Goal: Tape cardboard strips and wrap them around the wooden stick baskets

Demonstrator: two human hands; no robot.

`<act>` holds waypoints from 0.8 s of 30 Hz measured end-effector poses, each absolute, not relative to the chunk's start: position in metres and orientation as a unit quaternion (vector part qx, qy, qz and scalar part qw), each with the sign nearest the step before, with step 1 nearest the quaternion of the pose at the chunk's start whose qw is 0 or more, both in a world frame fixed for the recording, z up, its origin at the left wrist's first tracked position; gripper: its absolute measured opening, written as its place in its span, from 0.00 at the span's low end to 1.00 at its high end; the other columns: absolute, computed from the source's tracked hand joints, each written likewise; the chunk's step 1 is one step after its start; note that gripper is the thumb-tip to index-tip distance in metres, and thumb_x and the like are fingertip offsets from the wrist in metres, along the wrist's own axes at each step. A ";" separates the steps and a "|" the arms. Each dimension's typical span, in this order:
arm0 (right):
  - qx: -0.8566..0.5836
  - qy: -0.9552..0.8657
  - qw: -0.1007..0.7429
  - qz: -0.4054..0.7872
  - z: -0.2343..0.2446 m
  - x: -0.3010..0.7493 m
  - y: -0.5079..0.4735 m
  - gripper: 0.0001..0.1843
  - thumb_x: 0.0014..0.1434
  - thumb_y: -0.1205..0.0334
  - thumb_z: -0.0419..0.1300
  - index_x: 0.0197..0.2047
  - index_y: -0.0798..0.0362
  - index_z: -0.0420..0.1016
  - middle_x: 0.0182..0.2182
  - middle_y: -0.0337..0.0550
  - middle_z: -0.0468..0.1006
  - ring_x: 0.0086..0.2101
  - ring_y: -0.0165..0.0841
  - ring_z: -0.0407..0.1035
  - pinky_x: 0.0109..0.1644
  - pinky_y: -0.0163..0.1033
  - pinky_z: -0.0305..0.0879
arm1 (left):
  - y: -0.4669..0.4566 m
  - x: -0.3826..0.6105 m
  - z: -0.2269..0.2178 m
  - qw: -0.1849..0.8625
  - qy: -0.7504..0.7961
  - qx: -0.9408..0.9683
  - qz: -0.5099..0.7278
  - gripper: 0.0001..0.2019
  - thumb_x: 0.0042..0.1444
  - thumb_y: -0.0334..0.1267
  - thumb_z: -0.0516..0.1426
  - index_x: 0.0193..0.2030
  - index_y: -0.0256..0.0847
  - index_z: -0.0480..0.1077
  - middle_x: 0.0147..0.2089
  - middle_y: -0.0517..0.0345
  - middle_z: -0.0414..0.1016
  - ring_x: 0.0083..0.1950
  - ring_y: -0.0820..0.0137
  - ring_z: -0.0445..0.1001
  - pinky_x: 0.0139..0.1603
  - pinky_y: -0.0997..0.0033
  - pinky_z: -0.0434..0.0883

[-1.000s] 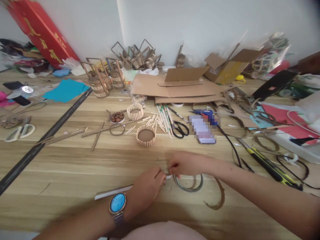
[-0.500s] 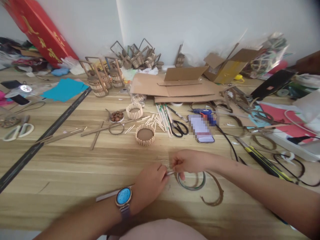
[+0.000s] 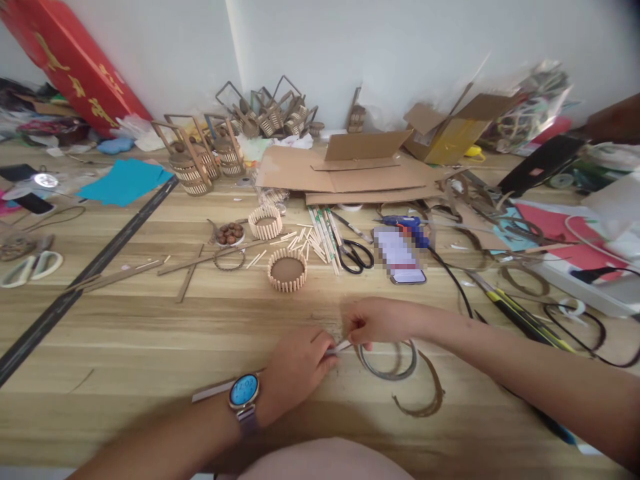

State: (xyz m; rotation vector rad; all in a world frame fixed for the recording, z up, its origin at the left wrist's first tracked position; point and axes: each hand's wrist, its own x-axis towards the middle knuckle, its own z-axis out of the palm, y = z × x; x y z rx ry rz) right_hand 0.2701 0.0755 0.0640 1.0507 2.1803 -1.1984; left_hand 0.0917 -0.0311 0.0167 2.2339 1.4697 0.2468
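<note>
My left hand (image 3: 297, 363) is closed, pinching a narrow flat strip (image 3: 213, 392) whose pale far end sticks out beneath my watch wrist. My right hand (image 3: 373, 322) is closed just ahead and to the right, its fingertips pinched on a short pale length of strip that spans the gap between both hands. From below my right hand a grey-green coil (image 3: 390, 375) loops over the table. Beside it curls a brown strip (image 3: 436, 397) with a frayed end. My fingers hide whether the coil and the pale length are one piece.
Ahead stand two round stick-walled baskets (image 3: 287, 270), loose wooden sticks (image 3: 316, 245), black-handled scissors (image 3: 356, 257), a phone (image 3: 400, 257) and a blue glue gun (image 3: 404, 222). A yellow-black cutter (image 3: 525, 320) lies right. Cardboard (image 3: 345, 177) and finished little baskets (image 3: 193, 175) are at the back.
My hands have drawn slightly apart, and more of the pale strip shows between them. The coil and the brown curl have shifted a little. The whole view has moved slightly.
</note>
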 end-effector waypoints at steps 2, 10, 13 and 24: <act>0.380 0.793 0.224 -0.421 0.064 0.269 0.076 0.09 0.48 0.65 0.55 0.27 0.56 0.77 0.20 0.37 0.74 0.24 0.28 0.63 0.26 0.31 0.53 | -0.032 0.092 0.018 0.227 0.533 0.810 0.092 0.08 0.61 0.42 0.58 0.43 0.42 0.71 0.42 0.58 0.77 0.44 0.63 0.74 0.42 0.66 0.68; 0.405 0.812 0.241 -0.344 0.068 0.262 0.064 0.09 0.47 0.67 0.55 0.24 0.55 0.78 0.17 0.36 0.68 0.22 0.28 0.58 0.24 0.33 0.48 | -0.028 0.102 0.022 0.226 0.528 0.815 0.080 0.06 0.63 0.39 0.55 0.43 0.42 0.72 0.43 0.55 0.76 0.41 0.62 0.74 0.37 0.66 0.68; 0.414 0.814 0.245 -0.326 0.072 0.259 0.061 0.10 0.48 0.67 0.55 0.25 0.55 0.78 0.18 0.37 0.69 0.22 0.28 0.58 0.25 0.33 0.48 | -0.027 0.103 0.020 0.228 0.524 0.817 0.078 0.07 0.64 0.39 0.55 0.43 0.41 0.73 0.44 0.54 0.76 0.42 0.62 0.74 0.40 0.65 0.68; 0.391 0.803 0.256 -0.370 0.073 0.276 0.074 0.12 0.50 0.64 0.56 0.29 0.58 0.80 0.21 0.38 0.75 0.25 0.29 0.65 0.26 0.31 0.53 | -0.026 0.102 0.019 0.240 0.531 0.808 0.089 0.05 0.62 0.39 0.58 0.41 0.42 0.73 0.41 0.58 0.77 0.44 0.64 0.74 0.42 0.67 0.67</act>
